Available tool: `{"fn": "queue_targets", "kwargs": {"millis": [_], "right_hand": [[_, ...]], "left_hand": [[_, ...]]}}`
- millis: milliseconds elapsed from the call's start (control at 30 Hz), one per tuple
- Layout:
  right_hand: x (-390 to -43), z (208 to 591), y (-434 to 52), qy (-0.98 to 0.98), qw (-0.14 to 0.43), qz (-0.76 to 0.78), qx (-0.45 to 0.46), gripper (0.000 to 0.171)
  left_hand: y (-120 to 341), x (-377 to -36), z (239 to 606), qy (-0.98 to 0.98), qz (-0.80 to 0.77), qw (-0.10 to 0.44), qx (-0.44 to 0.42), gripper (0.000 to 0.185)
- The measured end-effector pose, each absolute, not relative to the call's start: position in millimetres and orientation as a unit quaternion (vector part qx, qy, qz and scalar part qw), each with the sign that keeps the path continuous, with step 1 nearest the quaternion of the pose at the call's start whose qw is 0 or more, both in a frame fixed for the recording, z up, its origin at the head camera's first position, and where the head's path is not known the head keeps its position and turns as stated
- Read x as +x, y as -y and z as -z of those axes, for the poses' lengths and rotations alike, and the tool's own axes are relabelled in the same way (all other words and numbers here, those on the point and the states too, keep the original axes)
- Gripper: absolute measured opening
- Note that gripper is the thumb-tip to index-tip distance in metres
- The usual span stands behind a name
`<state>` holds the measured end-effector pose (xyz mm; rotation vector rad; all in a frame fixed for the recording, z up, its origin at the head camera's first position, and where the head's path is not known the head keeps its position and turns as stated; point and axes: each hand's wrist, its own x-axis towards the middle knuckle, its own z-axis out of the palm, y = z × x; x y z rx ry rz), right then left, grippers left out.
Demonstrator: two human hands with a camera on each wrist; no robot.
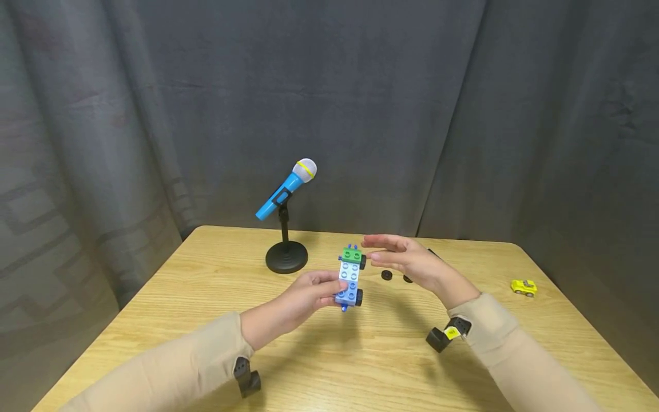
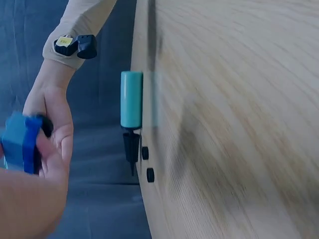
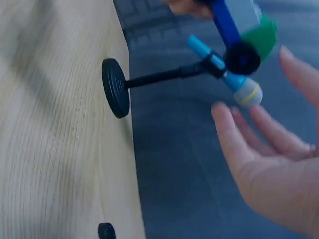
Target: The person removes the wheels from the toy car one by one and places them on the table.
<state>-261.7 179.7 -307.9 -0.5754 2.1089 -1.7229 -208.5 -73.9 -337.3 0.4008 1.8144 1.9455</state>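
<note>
My left hand [image 1: 309, 294] grips a toy brick vehicle [image 1: 350, 277] above the table; it has blue and pale bricks, a green brick at its far end and black wheels on its right side. In the left wrist view the blue brick [image 2: 20, 142] sits between my fingers. My right hand [image 1: 407, 260] hovers open just right of the vehicle, fingers straight, not touching it. The right wrist view shows those fingers [image 3: 269, 134] beside a black wheel [image 3: 242, 58] and the green brick [image 3: 261, 35].
A blue toy microphone [image 1: 285, 189] on a black stand [image 1: 286, 257] is behind the vehicle. Two loose black wheels [image 1: 386, 275] lie on the wooden table [image 1: 206, 320] under my right hand. A small yellow toy car [image 1: 523, 287] sits at the right edge. Grey curtains hang behind.
</note>
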Motion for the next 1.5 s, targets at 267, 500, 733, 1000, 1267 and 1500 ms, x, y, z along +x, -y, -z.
{"fn": "queue_targets", "kwargs": {"millis": [267,500,733,1000,1267,1500], "right_hand": [[-281.0,320.6,-191.0,-0.688,0.263,0.598,-0.317,0.052],[-282.8,319.3,-191.3,-0.682,0.269,0.584,-0.349,0.042],[-280.0,318.8,-191.4,-0.693,0.259,0.583,-0.336,0.028],[-273.0,318.9,-190.9,-0.73,0.208,0.588,-0.28,0.026],[-264.5,318.3,-179.7,-0.77,0.161,0.588,-0.19,0.039],[-258.3,317.7,-169.0,-0.779,0.15,0.59,-0.148,0.045]], "left_hand": [[79.9,-216.9,343.6,-0.626,-0.699,0.29,0.188,0.044],[82.2,-225.0,341.6,-0.609,-0.681,0.345,0.213,0.042],[83.4,-225.9,338.3,-0.615,-0.663,0.363,0.224,0.042],[85.2,-231.1,316.0,-0.727,-0.594,0.278,0.203,0.049],[76.3,-240.9,309.0,-0.815,-0.511,0.187,0.199,0.048],[67.5,-245.2,313.4,-0.846,-0.469,0.147,0.206,0.047]]}}
